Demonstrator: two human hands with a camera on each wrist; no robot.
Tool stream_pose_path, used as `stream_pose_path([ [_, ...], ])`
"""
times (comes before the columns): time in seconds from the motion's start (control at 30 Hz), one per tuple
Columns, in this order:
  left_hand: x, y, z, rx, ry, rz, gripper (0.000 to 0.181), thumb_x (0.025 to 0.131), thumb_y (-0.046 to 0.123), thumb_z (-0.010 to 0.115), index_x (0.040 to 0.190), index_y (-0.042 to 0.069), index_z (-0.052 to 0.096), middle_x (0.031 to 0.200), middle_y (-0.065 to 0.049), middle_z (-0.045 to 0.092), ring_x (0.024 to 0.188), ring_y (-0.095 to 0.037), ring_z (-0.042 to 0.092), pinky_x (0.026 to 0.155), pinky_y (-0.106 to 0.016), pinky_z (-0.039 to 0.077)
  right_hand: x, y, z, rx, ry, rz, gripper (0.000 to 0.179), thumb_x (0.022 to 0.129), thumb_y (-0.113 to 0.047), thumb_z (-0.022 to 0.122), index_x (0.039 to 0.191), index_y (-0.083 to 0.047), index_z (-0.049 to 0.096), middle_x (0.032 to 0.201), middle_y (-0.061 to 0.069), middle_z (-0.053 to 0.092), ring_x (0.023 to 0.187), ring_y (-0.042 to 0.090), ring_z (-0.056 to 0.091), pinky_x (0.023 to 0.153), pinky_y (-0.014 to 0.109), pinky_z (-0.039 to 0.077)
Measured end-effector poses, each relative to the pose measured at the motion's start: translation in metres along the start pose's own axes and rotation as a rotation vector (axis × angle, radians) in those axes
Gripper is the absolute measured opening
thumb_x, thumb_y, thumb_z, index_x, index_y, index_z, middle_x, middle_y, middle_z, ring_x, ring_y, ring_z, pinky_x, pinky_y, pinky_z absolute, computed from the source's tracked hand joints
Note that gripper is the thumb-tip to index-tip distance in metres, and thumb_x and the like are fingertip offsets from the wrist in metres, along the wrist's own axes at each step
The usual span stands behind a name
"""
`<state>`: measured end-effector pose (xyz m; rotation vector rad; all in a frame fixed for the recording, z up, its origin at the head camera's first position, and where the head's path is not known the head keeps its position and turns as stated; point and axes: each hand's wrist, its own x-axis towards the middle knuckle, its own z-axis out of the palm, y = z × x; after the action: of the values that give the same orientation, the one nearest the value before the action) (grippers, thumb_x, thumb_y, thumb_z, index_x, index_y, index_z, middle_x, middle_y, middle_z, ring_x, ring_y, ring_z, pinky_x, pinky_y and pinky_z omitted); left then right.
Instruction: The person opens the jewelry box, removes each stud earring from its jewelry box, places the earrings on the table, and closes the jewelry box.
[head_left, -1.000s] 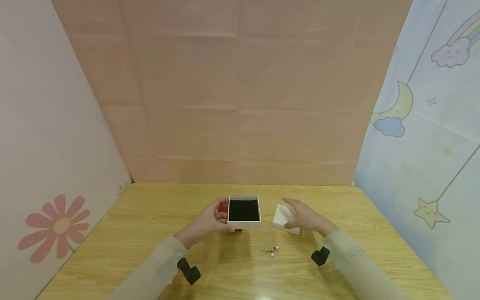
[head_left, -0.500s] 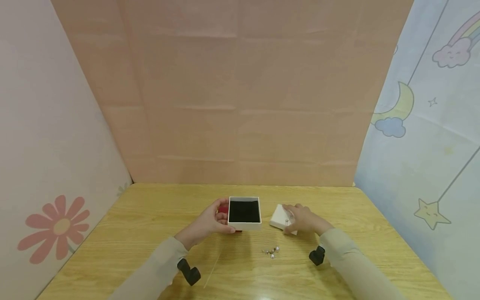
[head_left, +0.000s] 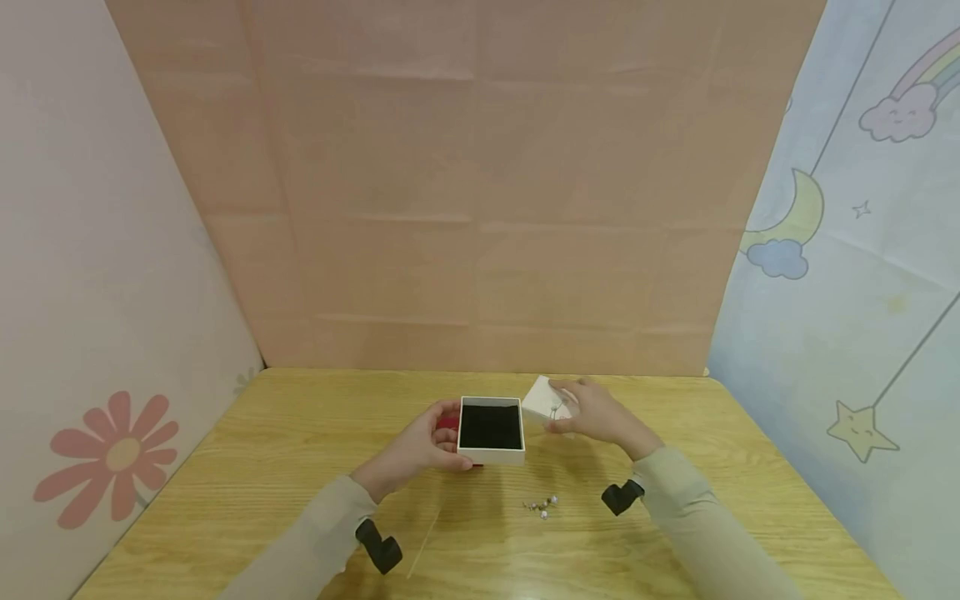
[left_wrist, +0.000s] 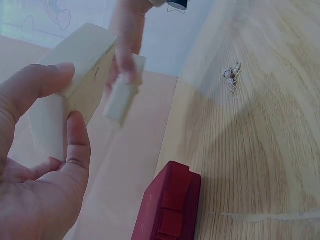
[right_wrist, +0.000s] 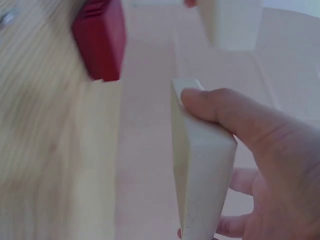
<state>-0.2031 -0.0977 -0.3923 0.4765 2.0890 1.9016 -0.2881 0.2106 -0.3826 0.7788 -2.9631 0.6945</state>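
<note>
My left hand (head_left: 416, 450) grips a small white box (head_left: 491, 457) by its left side, above the table. Its upper side faces me uncovered, and black lining fills the inside. My right hand (head_left: 606, 419) pinches a white box lid (head_left: 540, 400) between thumb and fingers, also off the table and tilted. The lid, with a fine printed drawing on top, is just to the right of the box; whether they touch I cannot tell. In the left wrist view, thumb and fingers curl round the white box (left_wrist: 80, 65).
Below the left hand a red box (left_wrist: 167, 200) with a ribbon-like band stands on the wooden table (head_left: 315, 417). A small piece of jewellery with whitish beads (head_left: 543, 505) lies nearer me. A pale thin line (head_left: 425, 542) runs along the tabletop at left.
My right hand has come down on the white lid, taken hold of it, lifted it and brought it left towards the white box. The left hand has barely moved.
</note>
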Motion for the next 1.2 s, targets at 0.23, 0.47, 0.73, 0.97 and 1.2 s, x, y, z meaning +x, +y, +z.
stream_pose_path([
  [0.23,0.001,0.0,0.002,-0.005,-0.004,-0.001,0.085,0.076,0.0,0.08,0.144,0.003,0.03,0.132,-0.018,0.045,0.104,-0.021,0.056,0.091,-0.031,0.052,-0.007,-0.045,-0.021,0.074,0.183,0.01,0.08,0.077,-0.047,0.077,0.143,-0.013,0.047,0.128,0.025,0.047,0.1,0.032,0.05,0.075,0.044,0.048],
  [0.47,0.002,-0.001,0.003,-0.009,-0.02,-0.004,0.084,0.077,0.0,0.079,0.145,0.003,0.029,0.132,-0.019,0.045,0.103,-0.022,0.057,0.092,-0.032,0.052,-0.015,-0.086,-0.027,0.116,0.243,-0.119,0.078,0.076,-0.047,0.079,0.143,-0.02,0.048,0.118,0.01,0.052,0.097,0.025,0.047,0.075,0.037,0.044],
  [0.73,0.001,0.001,0.004,-0.026,-0.049,-0.001,0.087,0.078,0.001,0.078,0.146,0.004,0.025,0.134,-0.02,0.045,0.105,-0.022,0.058,0.09,-0.033,0.052,-0.02,-0.1,-0.021,0.115,0.112,-0.318,0.077,0.075,-0.048,0.08,0.142,-0.027,0.049,0.12,0.001,0.05,0.102,0.018,0.046,0.08,0.034,0.043],
  [0.97,0.002,0.001,0.004,-0.032,-0.07,0.003,0.088,0.08,0.001,0.076,0.148,0.004,0.021,0.138,-0.021,0.042,0.107,-0.023,0.058,0.09,-0.034,0.053,-0.023,-0.098,-0.018,0.087,0.008,-0.369,0.074,0.075,-0.045,0.081,0.141,-0.026,0.051,0.13,0.003,0.048,0.108,0.019,0.046,0.084,0.035,0.045],
  [1.2,0.004,0.0,0.006,-0.028,-0.066,0.009,0.088,0.079,0.0,0.076,0.148,0.004,0.022,0.138,-0.021,0.042,0.109,-0.023,0.058,0.089,-0.034,0.053,-0.023,-0.091,-0.015,0.081,-0.018,-0.406,0.072,0.075,-0.043,0.081,0.139,-0.025,0.054,0.131,0.002,0.048,0.114,0.02,0.044,0.09,0.041,0.045],
])
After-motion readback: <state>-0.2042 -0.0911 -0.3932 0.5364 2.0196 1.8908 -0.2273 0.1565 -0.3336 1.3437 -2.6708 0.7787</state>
